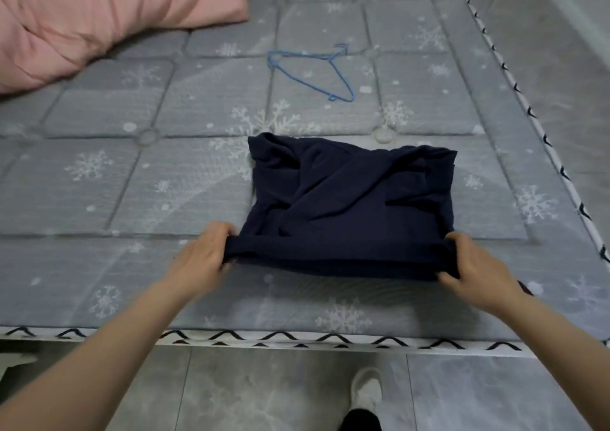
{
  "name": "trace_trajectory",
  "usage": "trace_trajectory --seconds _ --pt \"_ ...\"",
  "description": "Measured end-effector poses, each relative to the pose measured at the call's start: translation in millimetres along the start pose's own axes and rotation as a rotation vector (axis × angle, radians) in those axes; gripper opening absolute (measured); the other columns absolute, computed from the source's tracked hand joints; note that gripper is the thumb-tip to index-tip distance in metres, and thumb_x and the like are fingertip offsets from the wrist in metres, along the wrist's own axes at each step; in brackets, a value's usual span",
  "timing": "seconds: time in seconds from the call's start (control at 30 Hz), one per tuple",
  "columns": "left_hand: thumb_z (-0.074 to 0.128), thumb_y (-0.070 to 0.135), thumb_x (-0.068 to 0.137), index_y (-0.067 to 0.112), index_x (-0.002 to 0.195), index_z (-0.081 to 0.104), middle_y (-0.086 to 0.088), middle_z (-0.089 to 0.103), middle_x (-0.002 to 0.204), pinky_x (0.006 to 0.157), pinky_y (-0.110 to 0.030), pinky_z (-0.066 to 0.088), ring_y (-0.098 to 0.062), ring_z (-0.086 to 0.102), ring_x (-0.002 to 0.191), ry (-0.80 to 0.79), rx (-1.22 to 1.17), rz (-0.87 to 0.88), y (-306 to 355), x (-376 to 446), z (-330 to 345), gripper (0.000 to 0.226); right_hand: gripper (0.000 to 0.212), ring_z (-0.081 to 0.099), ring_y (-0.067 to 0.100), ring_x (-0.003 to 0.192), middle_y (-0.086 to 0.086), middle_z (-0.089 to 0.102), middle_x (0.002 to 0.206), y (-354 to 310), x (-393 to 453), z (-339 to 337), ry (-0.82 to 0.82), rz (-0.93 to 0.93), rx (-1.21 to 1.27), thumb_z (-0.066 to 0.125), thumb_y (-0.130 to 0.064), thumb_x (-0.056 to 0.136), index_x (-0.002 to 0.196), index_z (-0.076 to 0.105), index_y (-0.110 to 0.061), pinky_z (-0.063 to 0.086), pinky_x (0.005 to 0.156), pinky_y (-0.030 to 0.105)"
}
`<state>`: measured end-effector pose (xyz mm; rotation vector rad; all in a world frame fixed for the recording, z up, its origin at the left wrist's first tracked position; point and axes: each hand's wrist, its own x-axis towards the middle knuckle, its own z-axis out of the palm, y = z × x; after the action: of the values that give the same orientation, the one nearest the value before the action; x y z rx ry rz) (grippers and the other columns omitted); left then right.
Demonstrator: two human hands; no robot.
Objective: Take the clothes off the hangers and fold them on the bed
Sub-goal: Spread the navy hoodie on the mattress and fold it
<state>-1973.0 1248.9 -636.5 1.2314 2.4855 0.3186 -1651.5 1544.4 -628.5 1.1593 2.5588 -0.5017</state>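
Grey snowflake mattress [99, 199] bears a rumpled navy garment [350, 199]; both hands' fingers [227, 229] pinch its near corners.

A dark navy garment [350, 206] lies partly folded on the grey snowflake-patterned bed [132, 183], right of centre and toward the near edge. It forms a rough rectangle with creased, overlapping layers across its top. Its near edge is bunched and raised slightly off the mattress, gripped at the left corner by the left hand [204, 255] and at the right corner by the right hand [478, 268]. Farther back, a thin blue wire hanger [310, 70] lies flat and bare on the mattress, well apart from the garment.
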Motion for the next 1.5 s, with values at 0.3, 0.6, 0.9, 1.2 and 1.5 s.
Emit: trace_trajectory --seconds 0.3,0.6,0.9,1.2,1.5 --pt "0.052 -0.001 0.085 0.023 0.098 0.061 0.004 0.049 0.1 0.074 -0.036 0.045 -0.021 0.053 0.094 -0.067 0.048 0.009 2.3 115.8 -66.2 0.028 0.021 0.054 0.027 0.078 0.006 0.057 0.099 16.9 97.2 -60.4 0.042 -0.01 0.096 0.048 -0.02 0.093 0.111 0.039 -0.021 0.04 0.063 0.036" --pt "0.049 0.009 0.083 0.024 0.091 0.052 0.001 0.059 0.093 0.062 -0.034 0.042 -0.022 0.055 0.081 -0.033 0.166 -0.26 23.0 214.6 -76.8 0.017 0.026 0.057 0.032 0.101 0.007 0.059 0.108 26.3 196.9 -94.4 0.171 0.051 0.173 0.057 -0.006 0.083 0.108 0.059 -0.011 0.039 0.075 0.032" --pt "0.062 0.022 0.083 0.016 0.111 0.06 -0.011 0.062 0.112 0.083 -0.042 0.047 -0.034 0.057 0.103 0.093 0.135 -0.375 6.1 307.1 -64.9 0.029 0.037 0.056 0.034 0.108 0.013 0.06 0.12 41.6 272.3 -94.3 0.219 0.221 0.118 0.057 -0.009 0.084 0.121 0.055 -0.009 0.044 0.084 0.04" --pt "0.06 0.028 0.085 0.012 0.112 0.066 -0.009 0.057 0.127 0.098 -0.049 0.041 -0.032 0.052 0.117 0.341 0.062 0.124 57.3 320.8 4.1 0.033 0.04 0.05 0.044 0.11 0.026 0.053 0.124 49.7 294.7 -83.7 0.454 0.317 0.046 0.058 -0.02 0.089 0.122 0.054 0.001 0.038 0.093 0.05" --pt "0.039 0.076 0.075 0.028 0.146 0.03 -0.003 0.02 0.157 0.113 -0.055 0.013 -0.027 0.016 0.144 -0.048 0.327 0.305 97.4 308.8 96.8 0.086 0.068 0.023 0.028 0.141 0.007 0.028 0.154 -4.6 275.9 -15.2 0.266 -0.236 -0.166 0.033 -0.061 0.087 0.143 0.036 -0.023 0.019 0.111 0.059"
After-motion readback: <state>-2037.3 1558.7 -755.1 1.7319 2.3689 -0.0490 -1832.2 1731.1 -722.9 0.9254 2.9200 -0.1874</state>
